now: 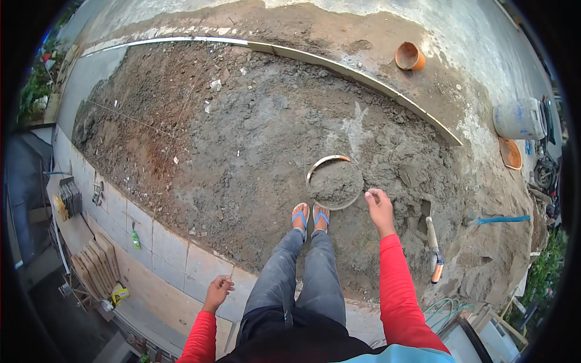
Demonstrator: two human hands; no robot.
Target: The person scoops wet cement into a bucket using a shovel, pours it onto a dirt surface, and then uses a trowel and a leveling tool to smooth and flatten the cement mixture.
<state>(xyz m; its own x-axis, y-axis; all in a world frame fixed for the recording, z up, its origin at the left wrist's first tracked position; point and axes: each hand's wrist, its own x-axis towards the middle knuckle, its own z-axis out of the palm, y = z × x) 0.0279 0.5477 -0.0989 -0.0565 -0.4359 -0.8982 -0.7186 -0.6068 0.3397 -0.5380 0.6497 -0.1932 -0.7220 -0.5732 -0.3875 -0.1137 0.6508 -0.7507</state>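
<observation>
A round bucket (327, 160) filled with grey wet mortar (334, 183) stands on the mortar-covered ground just in front of my feet. At its right rim is my right hand (379, 209), its fingers curled and pinched together; whether they grip the bucket's handle or rim I cannot make out. My left hand (219, 293) hangs low at my left side, holding nothing, with loosely bent fingers apart. Right of my right hand, a tool with a pale shaft and orange grip (437, 271) leans with its blade in the mortar.
Pale formwork boards (363, 78) edge the far side; a tiled ledge (169, 248) runs along the left. An orange bucket (410, 57) lies tipped beyond the boards. A white drum (519, 119) and blue pipe (502, 220) are at right. A string crosses the soil at left.
</observation>
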